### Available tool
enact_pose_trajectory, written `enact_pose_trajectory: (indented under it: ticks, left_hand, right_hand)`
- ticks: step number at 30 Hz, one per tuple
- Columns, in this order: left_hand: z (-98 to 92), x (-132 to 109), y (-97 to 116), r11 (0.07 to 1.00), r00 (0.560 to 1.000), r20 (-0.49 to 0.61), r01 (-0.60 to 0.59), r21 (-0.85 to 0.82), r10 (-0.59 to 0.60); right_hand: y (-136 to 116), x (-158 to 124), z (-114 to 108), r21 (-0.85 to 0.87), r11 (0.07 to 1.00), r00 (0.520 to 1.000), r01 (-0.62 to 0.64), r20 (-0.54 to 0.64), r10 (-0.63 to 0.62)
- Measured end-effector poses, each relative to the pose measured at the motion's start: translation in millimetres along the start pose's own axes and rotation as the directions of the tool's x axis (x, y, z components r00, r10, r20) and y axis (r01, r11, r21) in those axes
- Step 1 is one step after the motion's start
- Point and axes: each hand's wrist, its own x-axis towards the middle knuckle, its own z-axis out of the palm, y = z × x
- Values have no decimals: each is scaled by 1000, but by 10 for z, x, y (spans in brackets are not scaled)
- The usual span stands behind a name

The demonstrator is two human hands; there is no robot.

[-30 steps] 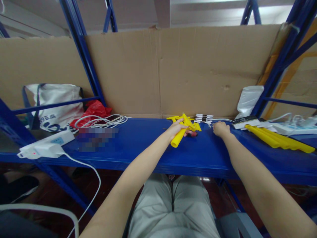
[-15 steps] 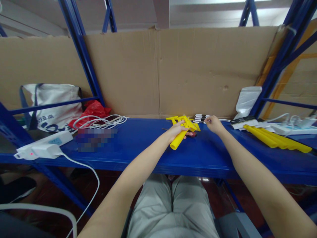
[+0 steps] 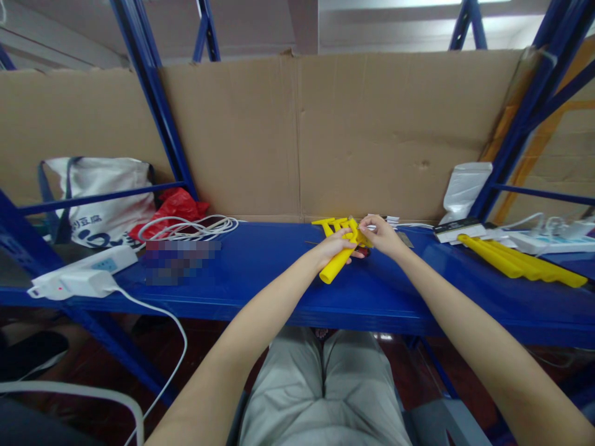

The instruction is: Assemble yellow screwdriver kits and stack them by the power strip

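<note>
Yellow tube [image 3: 335, 267]: in the left hand above the blue tabletop, tilted – its open near end points down towards the person.
Left hand [image 3: 333, 246]: wrapped around the yellow tube, thumb and fingers closed on it.
Right hand [image 3: 382, 236]: at the far end of the yellow tube, fingertips bunched – I cannot tell whether they pinch anything.
Yellow pieces [image 3: 320, 222]: lying just beyond the left hand, near the cardboard panel [image 3: 362, 136].
Dark red item [image 3: 364, 252]: under the hands, mostly hidden.
White strips [image 3: 393, 219]: behind the right hand, partly covered.
Other yellow tubes [image 3: 520, 257]: side by side on the right of the tabletop [image 3: 260, 279], near a black-and-white box [image 3: 458, 229].
White cable [image 3: 195, 229]: coiled on the left, beside a red bag [image 3: 179, 205].
</note>
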Motion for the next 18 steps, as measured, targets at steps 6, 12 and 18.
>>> enact_pose_trajectory:
  ticks: [6, 12, 18]
  left_hand:
    - [16, -22, 6, 1000, 1000, -13, 12, 21, -12]
    - [39, -54, 19, 1000, 1000, -2, 8, 23, -8]
    - [34, -57, 31, 1000, 1000, 20, 10, 29, -11]
  right_hand:
    - [-36, -3, 7, 40, 999, 999, -32, 6, 32]
    - [-99, -7, 18, 136, 970, 979, -203, -1, 205]
    - [-124, -10, 33, 225, 917, 940, -329, -18, 342]
